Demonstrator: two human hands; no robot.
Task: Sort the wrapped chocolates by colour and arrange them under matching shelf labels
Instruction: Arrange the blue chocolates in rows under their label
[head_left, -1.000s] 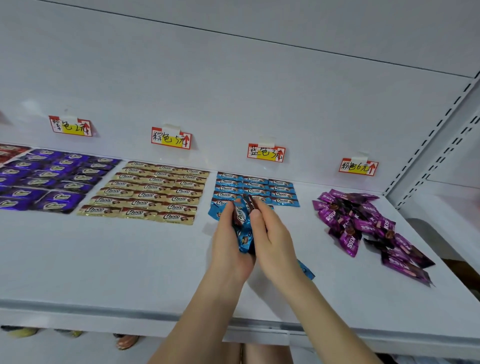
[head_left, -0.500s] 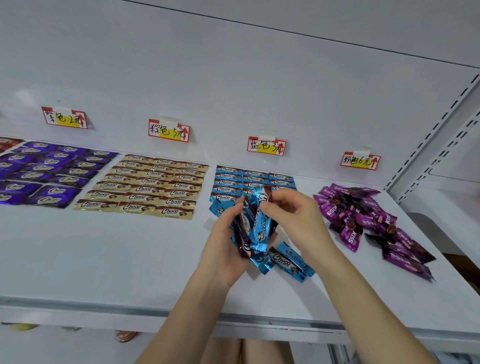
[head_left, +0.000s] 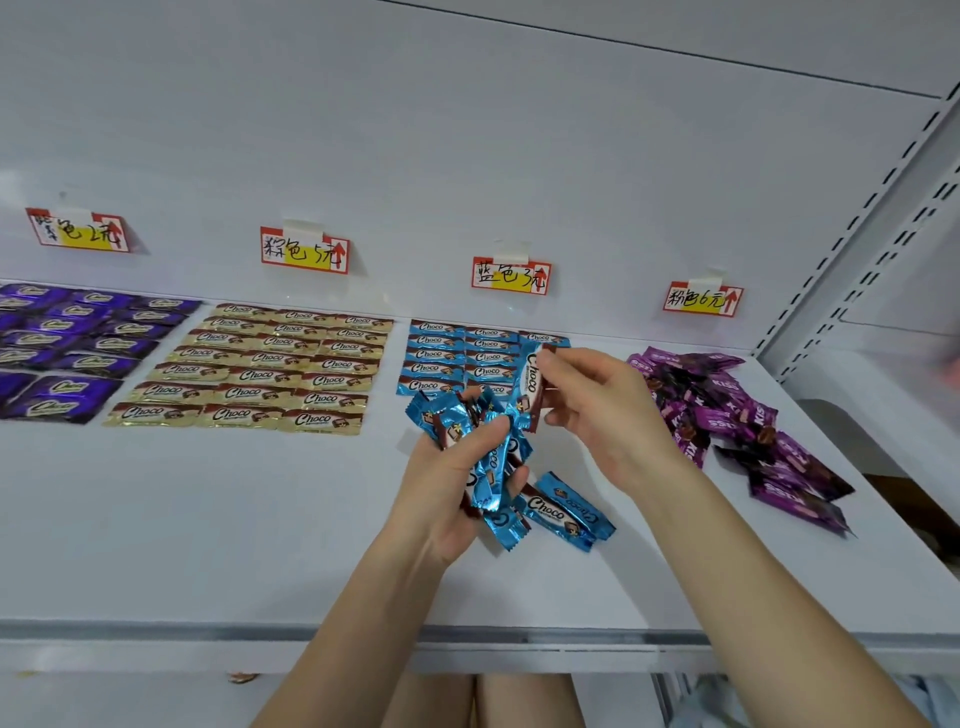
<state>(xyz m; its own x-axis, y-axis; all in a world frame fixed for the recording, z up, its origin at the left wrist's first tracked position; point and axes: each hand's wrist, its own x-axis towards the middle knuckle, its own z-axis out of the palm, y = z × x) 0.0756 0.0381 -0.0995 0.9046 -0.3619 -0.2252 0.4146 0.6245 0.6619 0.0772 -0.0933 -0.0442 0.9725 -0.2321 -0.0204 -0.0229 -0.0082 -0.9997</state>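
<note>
My left hand (head_left: 447, 488) grips a bunch of blue wrapped chocolates (head_left: 488, 447) above the white shelf (head_left: 208, 519). To its right, my right hand (head_left: 602, 410) pinches a single blue chocolate (head_left: 532, 382), held upright just in front of the neat blue rows (head_left: 457, 358) under the blue label (head_left: 511, 275). Two loose blue chocolates (head_left: 566, 512) lie on the shelf below my hands. Gold chocolates (head_left: 270, 369) lie in rows under their label (head_left: 305, 250), purple ones (head_left: 67, 348) at far left.
A loose heap of magenta chocolates (head_left: 737, 421) lies at the right under the pink label (head_left: 702, 299). A fourth label (head_left: 78, 231) hangs at far left. The slotted shelf upright (head_left: 857, 218) bounds the right side; the shelf's front edge (head_left: 208, 631) runs below my arms.
My hands have drawn apart. The right hand pulled one blue chocolate out of the bunch and lifted it up and right toward the blue rows; the left still holds the rest.
</note>
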